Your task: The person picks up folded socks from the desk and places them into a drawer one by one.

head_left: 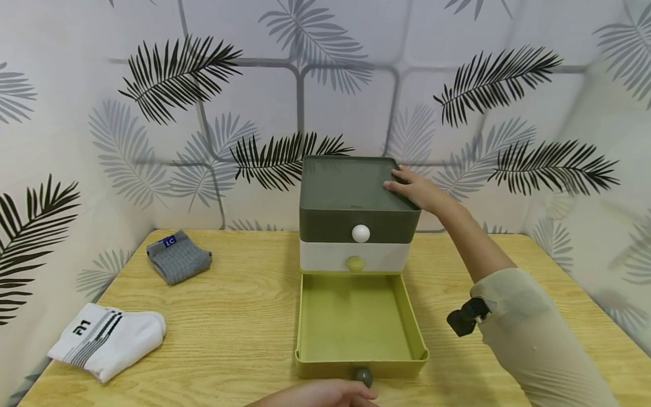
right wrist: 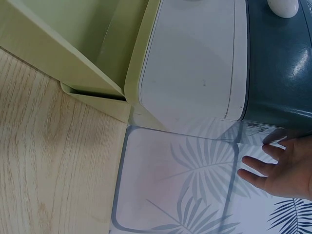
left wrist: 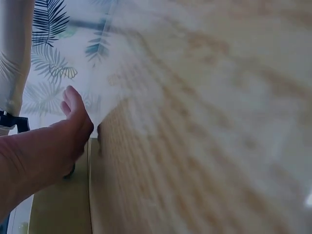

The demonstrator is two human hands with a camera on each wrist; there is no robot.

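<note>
A small stacked drawer box stands on the table, with a dark green top section (head_left: 331, 226), a white middle drawer (head_left: 325, 257) and a yellow-green bottom drawer (head_left: 356, 322). That bottom drawer is pulled far out and holds nothing. My left hand (head_left: 325, 394) is at its front, fingers loosely extended right beside the round grey knob (head_left: 363, 377). In the left wrist view, the left hand (left wrist: 58, 141) partly covers the knob. My right hand (head_left: 414, 189) rests on the box's top right edge. Its fingers (right wrist: 261, 165) are spread and extended in the right wrist view.
A folded grey sock (head_left: 180, 260) with a blue label lies at the table's far left. Nearer lies a white sock (head_left: 114, 339) with dark stripes. Behind the wooden table (head_left: 244, 294) hangs a leaf-patterned backdrop (head_left: 351, 107).
</note>
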